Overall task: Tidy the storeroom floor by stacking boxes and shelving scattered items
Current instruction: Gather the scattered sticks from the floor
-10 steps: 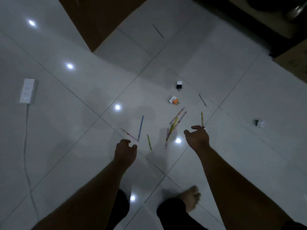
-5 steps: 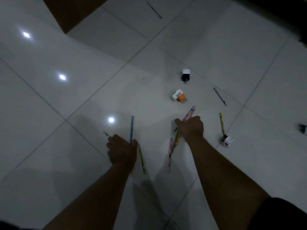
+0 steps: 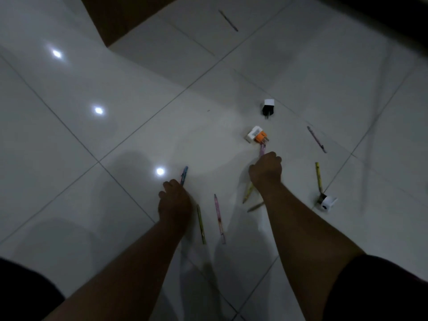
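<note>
head view, dim light, looking down on white floor tiles [image 3: 115, 89]. both arms are reaching forward and down to the floor. left hand [image 3: 174, 202] is sitting knuckles-up with fingers curling round the lower end of a blue pencil [image 3: 184, 175]; the upper end is poking out past the knuckles. right hand [image 3: 266, 171] is making a closed fist round a gripped pink pencil [image 3: 262, 150], whose tip is sticking out above the knuckles and pointing at a white-and-orange plug [image 3: 257, 135] just beyond. a yellow pencil [image 3: 249, 192] is showing below the fist beside the wrist; cannot tell whether it is in the grip or lying underneath. loose items are lying on the tiles: a green-yellow pencil [image 3: 201, 224] just beside the left wrist, a loose pink pencil [image 3: 218, 217] between the two forearms, a tan pencil [image 3: 255, 206] touching the right forearm's edge, a second yellow pencil [image 3: 319, 177] to the right with a small white object [image 3: 327, 203] at its near end, a dark pencil [image 3: 316, 139] farther right, and a black-and-white plug [image 3: 268, 108] beyond the orange one. another thin dark stick [image 3: 228, 20] is lying well apart near the top. a brown box [image 3: 111, 17] is standing at the upper left.
</note>
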Action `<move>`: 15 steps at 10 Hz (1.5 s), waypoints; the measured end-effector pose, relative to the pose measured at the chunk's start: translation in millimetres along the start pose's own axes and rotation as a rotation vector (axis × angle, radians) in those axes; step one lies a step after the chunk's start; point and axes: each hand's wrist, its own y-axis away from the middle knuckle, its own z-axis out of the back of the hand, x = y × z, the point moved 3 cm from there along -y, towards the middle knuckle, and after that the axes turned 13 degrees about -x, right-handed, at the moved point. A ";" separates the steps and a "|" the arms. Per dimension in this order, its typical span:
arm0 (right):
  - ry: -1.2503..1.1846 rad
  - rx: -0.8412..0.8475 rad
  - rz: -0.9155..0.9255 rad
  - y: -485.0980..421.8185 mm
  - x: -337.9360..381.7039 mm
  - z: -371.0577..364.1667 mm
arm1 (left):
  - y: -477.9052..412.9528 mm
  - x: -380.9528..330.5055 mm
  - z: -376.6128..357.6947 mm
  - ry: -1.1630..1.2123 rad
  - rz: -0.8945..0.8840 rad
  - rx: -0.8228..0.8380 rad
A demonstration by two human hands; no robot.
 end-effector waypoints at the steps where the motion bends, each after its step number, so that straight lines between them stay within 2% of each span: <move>1: -0.037 0.049 -0.048 -5.0 -4.4 -2.4 | 3.3 1.5 -4.8 -0.140 -0.148 0.086; 2: -0.049 -0.045 0.046 -2.4 -8.9 0.2 | 3.2 0.9 2.2 -0.226 -0.322 -0.050; 3: -0.115 -0.022 0.109 -2.3 -14.4 9.2 | 9.7 5.8 2.9 -0.137 -0.294 -0.033; 4: -0.180 0.050 0.097 -8.5 -27.0 21.8 | 15.1 15.8 1.1 -0.022 -0.332 -0.044; 5: -0.224 0.030 0.142 -2.6 -45.3 29.6 | 26.2 16.9 13.0 0.017 -0.171 0.013; 6: -0.179 -0.055 0.371 10.8 -54.7 38.7 | 54.7 4.0 13.4 -0.028 0.110 0.111; 7: 0.053 0.039 0.706 23.3 -49.9 35.1 | 75.5 -3.9 3.4 -0.209 -0.042 0.076; 8: 0.180 0.169 0.851 31.2 -33.9 20.4 | 71.9 -6.4 -1.1 -0.224 -0.222 0.058; 9: 0.219 0.186 0.921 36.8 -26.7 7.7 | 66.3 -14.1 -2.7 -0.248 -0.437 -0.039; 10: 0.315 0.179 0.895 37.8 -32.7 8.1 | 54.5 -15.1 -6.8 -0.300 -0.683 -0.115; 11: 0.230 0.200 0.791 32.7 -43.3 20.2 | 34.4 -11.5 -8.1 -0.206 -0.703 -0.179; 12: 0.139 0.281 0.714 36.6 -58.0 29.9 | 9.7 -22.9 -8.7 -0.160 -0.641 -0.199; 14: 0.163 0.440 0.750 57.5 -91.1 25.1 | -9.4 -37.2 -26.8 -0.272 -0.649 -0.156; 15: 0.215 0.425 0.846 63.2 -86.3 22.3 | -2.9 -42.9 -15.7 -0.103 -0.479 -0.121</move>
